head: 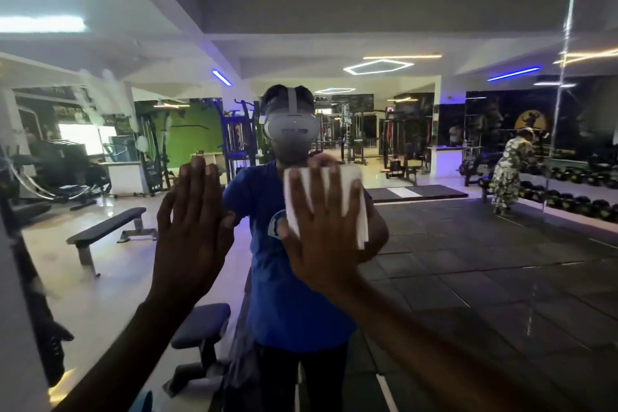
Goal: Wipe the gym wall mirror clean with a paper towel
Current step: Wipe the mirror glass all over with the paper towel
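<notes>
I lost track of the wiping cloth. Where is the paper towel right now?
In the head view, the paper towel lies just right of centre, pressed flat against the mirror under the right hand, beside the bare left hand.

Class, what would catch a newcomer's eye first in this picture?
Two raised hands fill the centre: the right hand presses a folded white paper towel flat against the large gym wall mirror, while the left hand lies open beside it. White smears mark the glass at upper left.
</notes>
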`<state>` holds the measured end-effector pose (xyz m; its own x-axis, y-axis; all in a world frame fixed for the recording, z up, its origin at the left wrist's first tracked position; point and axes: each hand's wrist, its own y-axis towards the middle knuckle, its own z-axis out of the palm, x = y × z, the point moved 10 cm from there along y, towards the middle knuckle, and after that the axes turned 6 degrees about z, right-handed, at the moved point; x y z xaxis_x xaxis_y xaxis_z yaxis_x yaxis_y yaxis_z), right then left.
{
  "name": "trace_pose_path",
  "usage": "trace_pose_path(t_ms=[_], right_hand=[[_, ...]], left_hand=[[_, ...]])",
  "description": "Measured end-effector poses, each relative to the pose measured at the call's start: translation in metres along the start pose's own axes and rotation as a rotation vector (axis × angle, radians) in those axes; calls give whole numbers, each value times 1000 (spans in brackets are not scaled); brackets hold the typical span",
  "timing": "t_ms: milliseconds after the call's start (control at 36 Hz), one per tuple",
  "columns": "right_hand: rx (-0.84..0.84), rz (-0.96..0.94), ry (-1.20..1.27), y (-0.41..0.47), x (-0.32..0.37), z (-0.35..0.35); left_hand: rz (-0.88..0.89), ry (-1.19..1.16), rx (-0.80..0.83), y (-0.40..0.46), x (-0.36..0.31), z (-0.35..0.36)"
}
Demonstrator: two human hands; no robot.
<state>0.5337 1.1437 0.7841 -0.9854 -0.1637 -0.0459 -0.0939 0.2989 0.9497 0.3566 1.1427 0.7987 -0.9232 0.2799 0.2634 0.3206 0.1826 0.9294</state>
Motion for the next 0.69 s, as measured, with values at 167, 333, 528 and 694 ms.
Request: trace_pose_path(t_ms=[167,333,528,694], right_hand=[[27,-223,-198,54,-115,-31],[-207,611,-106,50,-157,-60],[28,-414,-30,73,59,-16],[-141,4,-164,175,-93,-81]], left_hand=[[-15,-25,-8,1,-1,-1],[-36,-68,-23,2,-5,-2],[72,-26,14,-1,11,-9],[69,98,-8,12,45,-39]])
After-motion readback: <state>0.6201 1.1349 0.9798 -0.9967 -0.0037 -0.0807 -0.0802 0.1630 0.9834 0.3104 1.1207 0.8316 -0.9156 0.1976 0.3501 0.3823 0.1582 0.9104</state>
